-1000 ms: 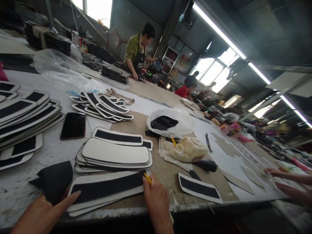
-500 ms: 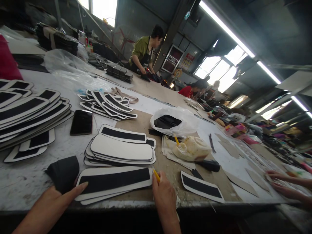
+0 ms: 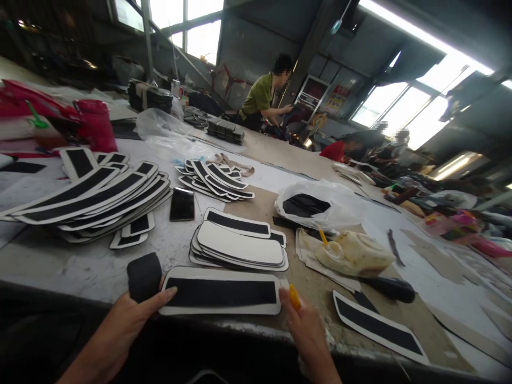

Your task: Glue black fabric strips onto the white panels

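My left hand (image 3: pixel 122 326) is closed, thumb on top of the left end of a long white panel with a black strip (image 3: pixel 224 291). A fanned bundle of black strips (image 3: pixel 144 276) sticks up from the same hand. My right hand (image 3: pixel 309 328) is closed at the panel's right end, with a yellow-handled tool (image 3: pixel 295 296) between its fingers; the tool's working end is hidden. The panel lies level along the table's front edge. Just behind it is a stack of blank white panels (image 3: pixel 240 244), topped at the back by another black-stripped panel (image 3: pixel 238 221).
Several finished-looking panels (image 3: pixel 100 200) pile up at left, near a phone (image 3: pixel 182 204). A plastic bag with black pieces (image 3: pixel 336 205) and a stained yellowish container (image 3: pixel 356 253) stand right of centre. One panel (image 3: pixel 378 328) lies at right. A person (image 3: pixel 260 101) works across the table.
The two fanned panels between my hands are now lined up, looking like one. My view has swung left, showing a pink-red container at left. The person across has raised a hand.
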The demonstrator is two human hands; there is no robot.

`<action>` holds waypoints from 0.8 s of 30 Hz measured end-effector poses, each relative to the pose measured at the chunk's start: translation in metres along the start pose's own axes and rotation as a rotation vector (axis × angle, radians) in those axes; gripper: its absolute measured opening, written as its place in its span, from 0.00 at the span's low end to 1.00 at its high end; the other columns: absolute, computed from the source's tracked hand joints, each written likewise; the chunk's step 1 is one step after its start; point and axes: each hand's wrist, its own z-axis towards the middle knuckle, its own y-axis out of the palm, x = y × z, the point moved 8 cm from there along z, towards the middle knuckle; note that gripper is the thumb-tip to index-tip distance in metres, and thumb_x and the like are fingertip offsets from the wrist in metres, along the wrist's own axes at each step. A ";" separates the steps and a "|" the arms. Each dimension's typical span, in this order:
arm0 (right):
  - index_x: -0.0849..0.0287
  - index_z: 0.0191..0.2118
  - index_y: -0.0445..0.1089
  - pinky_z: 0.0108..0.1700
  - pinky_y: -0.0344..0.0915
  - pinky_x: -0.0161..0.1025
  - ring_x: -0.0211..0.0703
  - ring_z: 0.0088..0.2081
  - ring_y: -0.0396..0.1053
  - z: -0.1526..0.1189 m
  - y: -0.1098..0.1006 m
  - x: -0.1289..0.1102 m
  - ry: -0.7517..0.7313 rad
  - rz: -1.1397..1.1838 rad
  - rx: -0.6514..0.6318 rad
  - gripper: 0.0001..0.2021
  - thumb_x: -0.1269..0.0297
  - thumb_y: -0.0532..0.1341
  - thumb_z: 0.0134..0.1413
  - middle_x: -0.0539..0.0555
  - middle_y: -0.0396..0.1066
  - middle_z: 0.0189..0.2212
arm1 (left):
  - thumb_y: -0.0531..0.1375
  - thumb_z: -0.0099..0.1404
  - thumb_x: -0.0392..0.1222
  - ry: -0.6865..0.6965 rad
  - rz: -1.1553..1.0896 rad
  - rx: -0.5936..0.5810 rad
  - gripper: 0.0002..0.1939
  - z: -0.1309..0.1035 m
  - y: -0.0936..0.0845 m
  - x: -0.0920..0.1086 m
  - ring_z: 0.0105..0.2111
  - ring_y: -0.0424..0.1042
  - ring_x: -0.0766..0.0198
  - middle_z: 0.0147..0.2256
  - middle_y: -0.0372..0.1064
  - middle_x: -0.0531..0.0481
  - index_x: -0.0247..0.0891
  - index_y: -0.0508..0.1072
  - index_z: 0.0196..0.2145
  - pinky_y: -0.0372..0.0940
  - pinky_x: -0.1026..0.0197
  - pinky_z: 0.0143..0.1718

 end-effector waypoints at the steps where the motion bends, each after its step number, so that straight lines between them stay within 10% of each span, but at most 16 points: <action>1: 0.57 0.26 0.63 0.31 0.55 0.38 0.43 0.25 0.60 -0.001 0.000 -0.002 0.002 0.044 -0.007 0.25 0.39 0.47 0.56 0.49 0.62 0.20 | 0.71 0.40 0.49 -0.026 -0.047 -0.013 0.27 -0.004 0.001 -0.001 0.27 0.75 0.48 0.25 0.75 0.48 0.37 0.72 0.37 0.73 0.53 0.27; 13: 0.59 0.26 0.59 0.21 0.51 0.31 0.33 0.21 0.50 -0.025 0.007 -0.013 0.129 0.536 -0.115 0.23 0.42 0.63 0.46 0.44 0.52 0.18 | 0.75 0.33 0.47 -0.135 -0.107 -0.150 0.30 0.002 -0.010 -0.021 0.18 0.68 0.62 0.20 0.71 0.57 0.38 0.72 0.34 0.73 0.56 0.34; 17: 0.59 0.26 0.57 0.20 0.50 0.29 0.32 0.20 0.50 -0.030 0.007 -0.017 0.115 0.563 -0.138 0.24 0.41 0.62 0.46 0.44 0.51 0.18 | 0.77 0.23 0.36 -0.243 -0.090 -0.163 0.30 0.007 -0.020 -0.035 0.15 0.65 0.62 0.15 0.67 0.57 0.38 0.74 0.30 0.70 0.61 0.22; 24: 0.61 0.34 0.64 0.19 0.50 0.27 0.30 0.20 0.50 -0.032 0.011 -0.019 0.110 0.647 -0.202 0.25 0.41 0.64 0.47 0.45 0.55 0.20 | 0.76 0.33 0.48 -0.210 -0.039 -0.114 0.23 0.010 -0.028 -0.043 0.20 0.71 0.50 0.19 0.71 0.45 0.35 0.74 0.25 0.70 0.54 0.20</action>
